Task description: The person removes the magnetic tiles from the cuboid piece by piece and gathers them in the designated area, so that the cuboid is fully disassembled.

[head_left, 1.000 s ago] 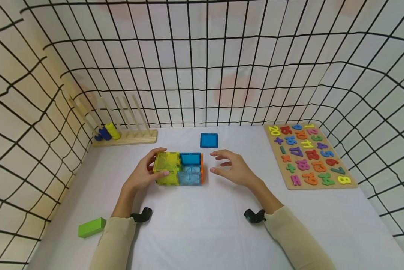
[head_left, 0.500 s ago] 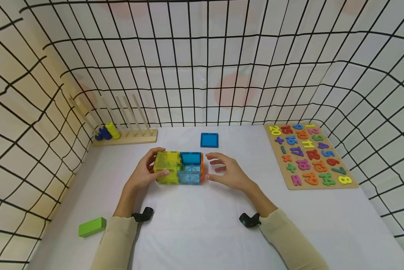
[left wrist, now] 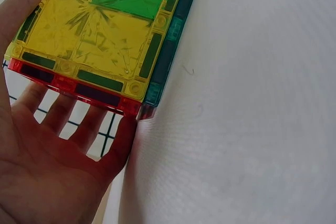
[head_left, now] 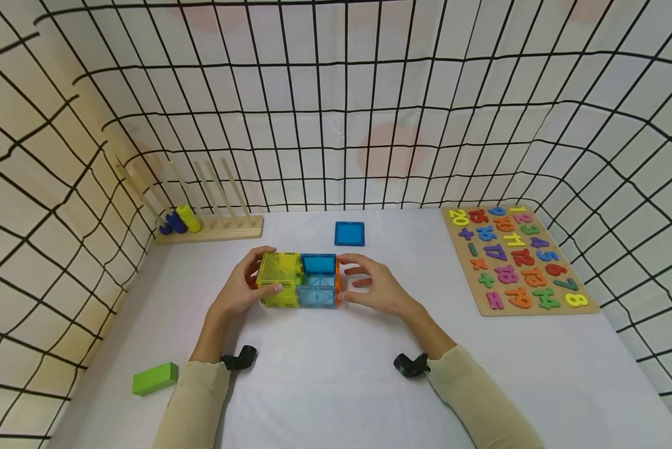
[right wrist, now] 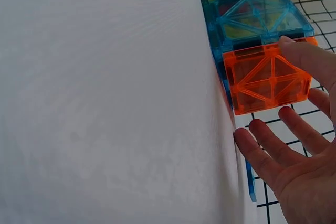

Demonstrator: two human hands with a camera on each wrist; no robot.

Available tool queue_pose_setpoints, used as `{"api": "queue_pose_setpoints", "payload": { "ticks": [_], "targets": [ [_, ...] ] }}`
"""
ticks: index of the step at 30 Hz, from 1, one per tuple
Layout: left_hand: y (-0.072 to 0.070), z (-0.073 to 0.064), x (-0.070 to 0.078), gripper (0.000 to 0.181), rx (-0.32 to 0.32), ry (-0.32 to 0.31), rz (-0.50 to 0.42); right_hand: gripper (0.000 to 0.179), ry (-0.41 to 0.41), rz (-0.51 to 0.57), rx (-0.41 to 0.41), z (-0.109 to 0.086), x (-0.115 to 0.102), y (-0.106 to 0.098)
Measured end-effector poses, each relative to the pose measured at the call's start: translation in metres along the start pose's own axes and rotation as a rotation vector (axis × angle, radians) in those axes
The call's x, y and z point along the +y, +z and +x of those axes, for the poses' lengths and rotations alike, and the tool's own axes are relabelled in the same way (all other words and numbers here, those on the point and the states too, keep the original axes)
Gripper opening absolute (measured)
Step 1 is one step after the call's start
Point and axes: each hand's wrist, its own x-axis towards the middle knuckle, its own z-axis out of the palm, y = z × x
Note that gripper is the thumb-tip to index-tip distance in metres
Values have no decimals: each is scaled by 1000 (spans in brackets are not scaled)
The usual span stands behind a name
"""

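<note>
A block built of magnetic tiles (head_left: 316, 297) lies on the white table in the head view, its left half yellow, its right half blue and uncovered on top. My left hand (head_left: 240, 284) grips the yellow end, thumb on the near side, fingers round the far side. In the left wrist view a red tile (left wrist: 63, 85) forms that end, facing the palm. At the right end stands an orange magnetic tile (right wrist: 270, 77); my right hand (head_left: 378, 285) holds it between thumb and index finger at its near and far edges, the other fingers spread.
Behind the block lies a loose blue tile (head_left: 350, 234). A wooden peg rack (head_left: 229, 229) with blue and yellow pieces stands back left, a number puzzle board (head_left: 490, 293) at the right. A green block (head_left: 155, 378) is near the left sleeve. Black wire mesh (head_left: 344, 131) surrounds the table.
My right hand has moved left from beside the block to the orange tile, thumb and index finger closing on its edges. The left hand keeps its grip on the yellow end.
</note>
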Motion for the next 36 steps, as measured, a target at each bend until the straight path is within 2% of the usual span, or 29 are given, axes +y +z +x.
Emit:
{"api": "queue_pose_setpoints", "payload": {
  "ticks": [15,27,36],
  "targets": [
    [0,-2,2,85,-2,8,-3,82,40,59,-39,6,0,3],
    [0,-2,-2,85,-9,14,-19,79,26,100,28,8,2,5],
    [-1,-1,-3,85,-13,9,-20,78,-7,73,85,8,0,9]
  ]
}}
